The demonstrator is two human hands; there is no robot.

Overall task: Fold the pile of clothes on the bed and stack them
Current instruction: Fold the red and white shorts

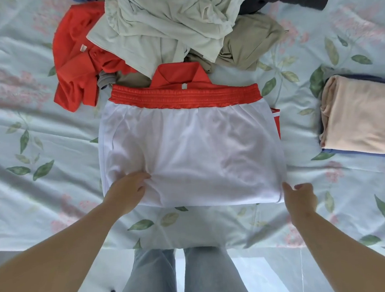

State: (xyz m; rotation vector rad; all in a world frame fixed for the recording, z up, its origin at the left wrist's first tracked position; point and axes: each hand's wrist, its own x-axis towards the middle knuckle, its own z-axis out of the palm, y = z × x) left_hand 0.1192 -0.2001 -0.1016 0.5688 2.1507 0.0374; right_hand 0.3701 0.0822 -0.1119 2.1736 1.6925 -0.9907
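We noted the white shorts (192, 150), folded flat at the middle of the bed (37, 124), with the red elastic waistband (183, 96) on the far edge. They lay on a folded red shirt (179, 75), whose collar showed just beyond the waistband. The left hand (128, 189) rested on the near left part of the shorts, its fingers (143, 176) slightly bent, close together and pressing the cloth. The right hand (301, 198) was at the near right corner, thumb touching the edge. We could not tell whether its curled fingers held any cloth. The unfolded pile lay far of the shorts: a pale green garment (167, 22) over a red garment (78, 62) and a khaki garment (248, 44). At the right, a folded peach garment (362, 115) sat on a blue garment (358, 154).
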